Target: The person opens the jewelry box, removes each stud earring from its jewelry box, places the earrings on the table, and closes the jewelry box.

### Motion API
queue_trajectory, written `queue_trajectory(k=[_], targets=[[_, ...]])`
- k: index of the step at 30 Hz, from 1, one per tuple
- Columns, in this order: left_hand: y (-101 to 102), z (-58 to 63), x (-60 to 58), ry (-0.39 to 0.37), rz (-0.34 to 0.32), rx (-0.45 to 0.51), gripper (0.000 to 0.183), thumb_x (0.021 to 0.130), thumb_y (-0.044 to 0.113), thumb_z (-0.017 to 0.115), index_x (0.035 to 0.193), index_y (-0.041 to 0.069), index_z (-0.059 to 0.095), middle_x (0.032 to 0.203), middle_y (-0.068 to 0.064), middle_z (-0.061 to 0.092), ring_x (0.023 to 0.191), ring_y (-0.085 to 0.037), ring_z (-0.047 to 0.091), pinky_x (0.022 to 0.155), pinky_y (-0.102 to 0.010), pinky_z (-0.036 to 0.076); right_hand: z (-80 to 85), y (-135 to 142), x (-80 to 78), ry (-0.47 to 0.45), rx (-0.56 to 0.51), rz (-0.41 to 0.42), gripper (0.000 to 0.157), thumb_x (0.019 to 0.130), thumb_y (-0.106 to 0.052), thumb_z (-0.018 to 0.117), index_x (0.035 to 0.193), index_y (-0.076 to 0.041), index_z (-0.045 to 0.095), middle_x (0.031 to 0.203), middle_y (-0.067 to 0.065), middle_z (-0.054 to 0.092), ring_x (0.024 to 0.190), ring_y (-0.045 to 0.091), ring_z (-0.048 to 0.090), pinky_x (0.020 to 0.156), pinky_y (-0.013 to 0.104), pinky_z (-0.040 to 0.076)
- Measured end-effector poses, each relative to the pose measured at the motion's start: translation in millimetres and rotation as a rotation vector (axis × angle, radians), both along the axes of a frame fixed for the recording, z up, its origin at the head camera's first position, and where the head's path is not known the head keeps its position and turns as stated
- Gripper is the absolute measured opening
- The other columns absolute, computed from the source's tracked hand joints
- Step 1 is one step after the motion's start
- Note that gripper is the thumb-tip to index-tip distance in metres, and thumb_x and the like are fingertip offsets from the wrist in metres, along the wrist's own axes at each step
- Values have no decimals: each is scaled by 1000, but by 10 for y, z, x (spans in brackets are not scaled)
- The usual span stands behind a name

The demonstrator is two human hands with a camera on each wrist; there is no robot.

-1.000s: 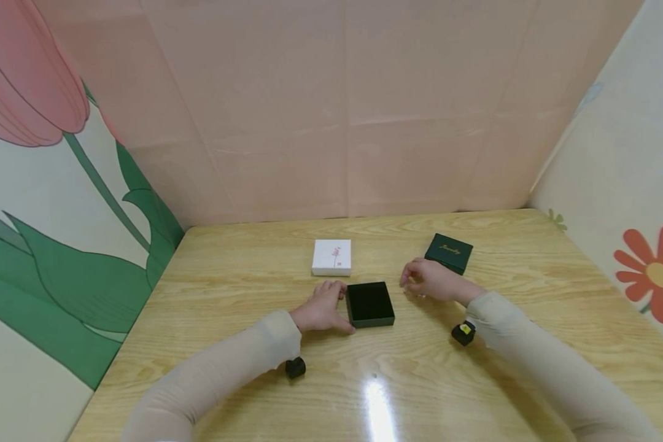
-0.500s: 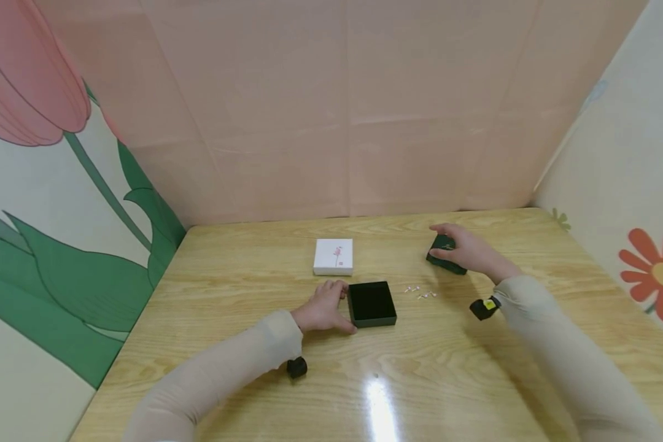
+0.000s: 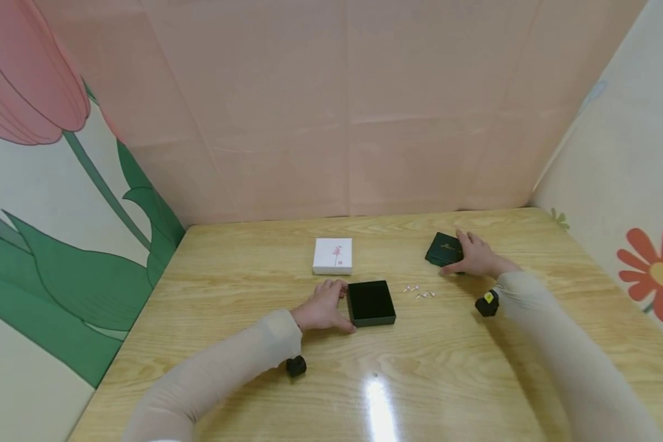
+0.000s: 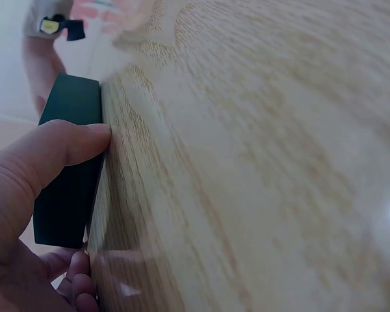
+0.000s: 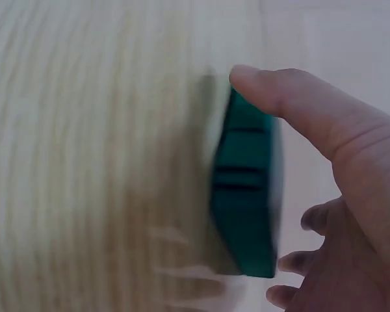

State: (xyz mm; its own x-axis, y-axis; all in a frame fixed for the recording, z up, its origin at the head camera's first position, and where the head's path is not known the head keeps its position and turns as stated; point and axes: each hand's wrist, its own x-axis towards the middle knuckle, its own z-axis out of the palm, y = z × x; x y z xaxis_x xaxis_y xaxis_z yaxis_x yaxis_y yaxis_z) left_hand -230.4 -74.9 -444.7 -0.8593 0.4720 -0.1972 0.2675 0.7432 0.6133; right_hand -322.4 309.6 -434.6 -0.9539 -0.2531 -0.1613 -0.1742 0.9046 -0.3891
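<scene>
An open dark green box (image 3: 371, 304) with a black inside sits mid-table. My left hand (image 3: 323, 309) holds it along its left side, the thumb (image 4: 78, 140) on the near wall and the other fingers curled at the far corner. A closed-looking green box (image 3: 443, 249) with gold lettering lies farther right. Around its right part is my right hand (image 3: 477, 256), thumb at the front edge and fingers at the back edge. In the right wrist view the thumb (image 5: 273, 91) meets one end of the green box (image 5: 244, 188). Some finger contact there is unclear.
A white box (image 3: 333, 256) with a pink flower print stands behind the open box. Several tiny white and silver pieces (image 3: 422, 292), perhaps ear studs, lie to the open box's right. A pink wall (image 3: 287, 153) backs the wooden table (image 3: 243, 264).
My right hand has moved from beside the small pieces, uncovering them, over the lettered green box, then shifted to its right side. My left hand and the open box have kept their place.
</scene>
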Motion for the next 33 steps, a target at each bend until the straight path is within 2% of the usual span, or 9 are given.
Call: queue_trajectory(k=[9,14,17,24,29,33], targets=[[0,-42,-21,11,-2,-14,80,67,36,87,130,11,45,120,-5,48,110,-22,41,94,-38,37,-84,19,-30,-15,5,-42,112,81,-50,71,146,15,7,142,47,15,125,65,22,101,71,23],[-7,-40,-24,10,-6,-8,79,68,36,87,130,11,45,120,-6,48,109,-22,41,94,-38,37,-25,-31,-7,6,-31,-69,112,80,-53,72,147,14,13,138,48,22,121,64,29,97,71,28],[-9,-23,-17,3,-7,-1,80,68,35,87,131,10,44,121,-6,47,110,-23,41,94,-39,37,38,-90,13,5,-69,-58,110,79,-56,71,148,11,17,140,45,24,122,59,32,97,68,31],[-11,-6,-15,-2,-5,2,80,68,34,87,131,10,44,122,-7,47,112,-24,41,96,-39,37,284,-418,113,66,-129,33,102,80,-53,73,151,1,22,143,36,30,119,46,43,97,61,37],[-14,-17,-22,-3,-5,2,80,68,34,87,132,10,44,122,-7,47,112,-23,41,96,-39,37,461,-765,304,111,-169,131,98,78,-47,76,152,-7,26,141,27,37,116,40,45,94,57,40],[-8,-26,-31,4,-2,-7,80,67,35,87,130,9,45,120,-6,48,109,-23,41,94,-38,38,516,-1008,472,128,-206,227,98,75,-49,79,151,-12,29,143,21,37,123,38,42,98,57,38]])
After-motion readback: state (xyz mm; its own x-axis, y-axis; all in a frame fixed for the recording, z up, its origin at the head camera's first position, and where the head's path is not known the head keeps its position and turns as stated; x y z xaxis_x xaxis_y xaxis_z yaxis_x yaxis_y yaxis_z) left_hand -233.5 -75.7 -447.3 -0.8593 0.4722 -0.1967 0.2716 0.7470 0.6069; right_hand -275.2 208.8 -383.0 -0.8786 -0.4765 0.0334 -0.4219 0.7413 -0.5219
